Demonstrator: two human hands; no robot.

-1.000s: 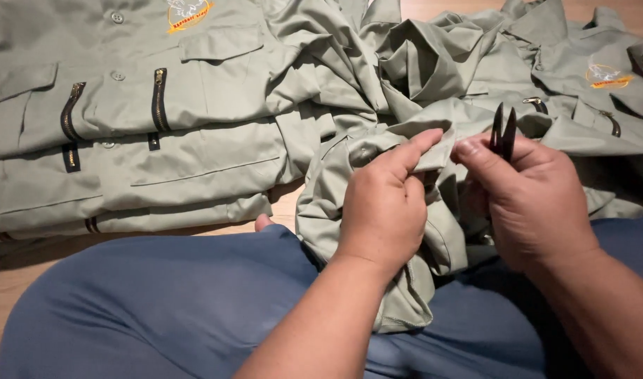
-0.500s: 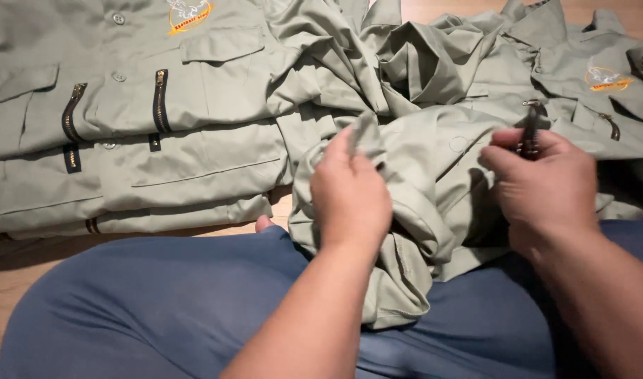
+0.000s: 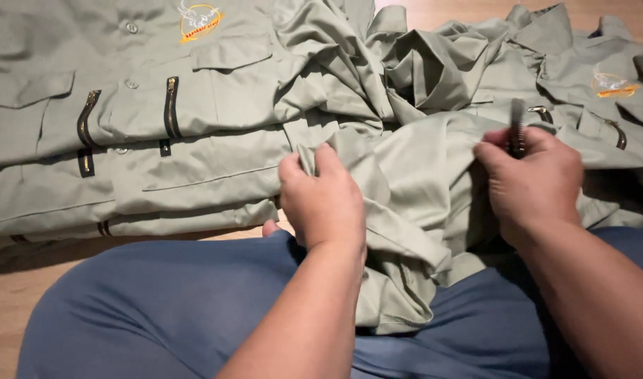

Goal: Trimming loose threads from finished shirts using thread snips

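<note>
Left hand (image 3: 325, 200) at centre frame, clenched on a fold of the olive shirt (image 3: 412, 189) draped over the lap; right hand (image 3: 528, 182) at right, gripping small dark snips (image 3: 518, 130), blades upright. Stacked shirts (image 3: 125, 140) upper left.

Your left hand (image 3: 325, 200) grips matt, smooth-woven olive cloth of the shirt (image 3: 412, 189), your right hand (image 3: 528, 182) pinches a dark, slightly glossy metal snipper (image 3: 518, 130), and at nine o'clock lies pale, smooth wooden floor (image 3: 5, 309).
</note>
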